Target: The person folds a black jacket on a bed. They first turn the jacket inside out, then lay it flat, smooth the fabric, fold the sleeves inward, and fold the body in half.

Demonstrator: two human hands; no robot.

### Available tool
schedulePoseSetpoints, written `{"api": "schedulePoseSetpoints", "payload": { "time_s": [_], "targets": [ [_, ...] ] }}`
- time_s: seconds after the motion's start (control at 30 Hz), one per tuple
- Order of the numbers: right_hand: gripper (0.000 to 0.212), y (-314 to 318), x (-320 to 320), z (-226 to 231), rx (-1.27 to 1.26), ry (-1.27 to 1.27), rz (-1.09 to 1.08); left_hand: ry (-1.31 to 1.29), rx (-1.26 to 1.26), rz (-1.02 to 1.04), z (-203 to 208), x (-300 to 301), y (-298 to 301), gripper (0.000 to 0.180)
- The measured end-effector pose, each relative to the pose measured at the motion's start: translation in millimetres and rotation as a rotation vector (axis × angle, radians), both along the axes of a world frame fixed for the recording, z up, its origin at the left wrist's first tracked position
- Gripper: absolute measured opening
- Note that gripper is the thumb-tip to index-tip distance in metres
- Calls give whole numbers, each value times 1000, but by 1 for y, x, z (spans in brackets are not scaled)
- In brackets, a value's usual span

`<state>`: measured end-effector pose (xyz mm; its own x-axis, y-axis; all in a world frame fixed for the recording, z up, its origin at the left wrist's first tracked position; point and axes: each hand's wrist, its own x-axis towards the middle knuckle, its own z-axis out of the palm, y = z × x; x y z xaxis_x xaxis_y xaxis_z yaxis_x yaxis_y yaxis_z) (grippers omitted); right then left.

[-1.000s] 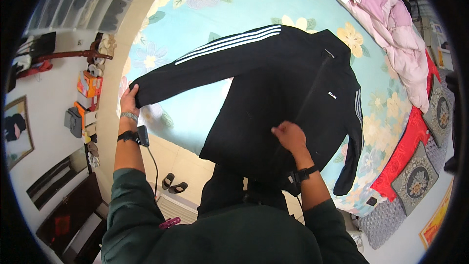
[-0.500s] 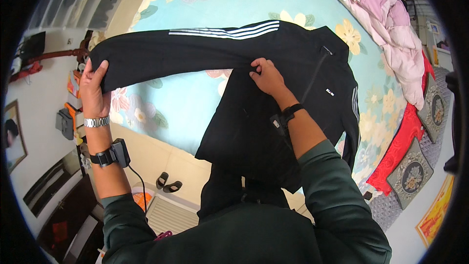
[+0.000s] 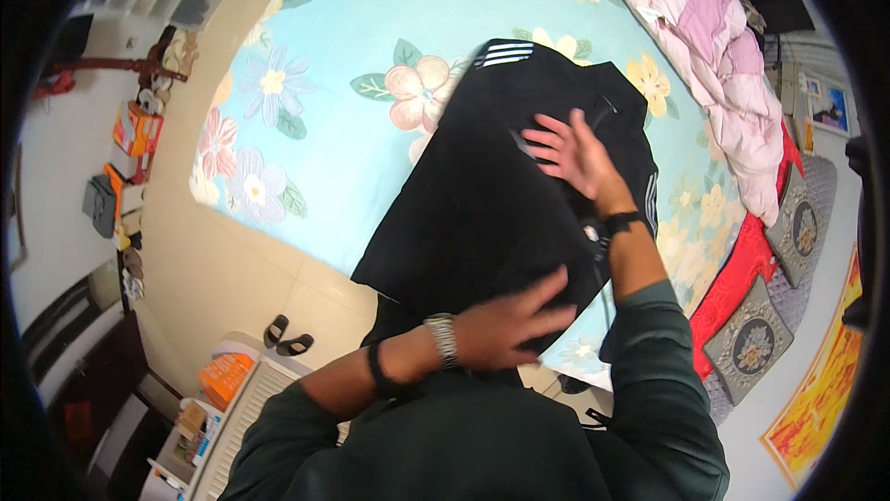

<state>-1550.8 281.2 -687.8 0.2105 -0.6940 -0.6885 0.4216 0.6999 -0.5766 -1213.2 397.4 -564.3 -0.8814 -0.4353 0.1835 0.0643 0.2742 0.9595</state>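
Note:
A black jacket with white stripes at the shoulder lies on the bed, its lower part hanging over the near edge. Its left-side sleeve is folded inward across the body. My right hand is over the upper part of the jacket, palm partly turned up, fingers spread, gripping nothing. Close to my body, my left hand reaches rightward over the jacket's lower part. Its fingers are apart and slightly blurred. Whether it touches the cloth I cannot tell.
The bed has a light blue floral sheet. A pink quilt is bunched at the far right, near red cloth and a grey patterned cushion. Black slippers lie on the tiled floor beside an orange basket.
The outstretched sleeve has been folded over the jacket's body. My left hand has let go of the cuff and come right and nearer. My right hand has released the cloth and opened.

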Motion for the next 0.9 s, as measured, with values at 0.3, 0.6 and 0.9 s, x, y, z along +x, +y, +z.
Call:
{"api": "schedulePoseSetpoints", "payload": {
  "time_s": [0.3,0.6,0.9],
  "targets": [
    [84,99,-44,-21,190,691,52,-666,-230,933,-156,163,12,58],
    [68,244,-28,-40,239,925,66,-849,455,720,-226,253,39,56],
    [12,318,-59,19,42,507,-349,-744,-212,513,-129,192,91,81]
  ]
}}
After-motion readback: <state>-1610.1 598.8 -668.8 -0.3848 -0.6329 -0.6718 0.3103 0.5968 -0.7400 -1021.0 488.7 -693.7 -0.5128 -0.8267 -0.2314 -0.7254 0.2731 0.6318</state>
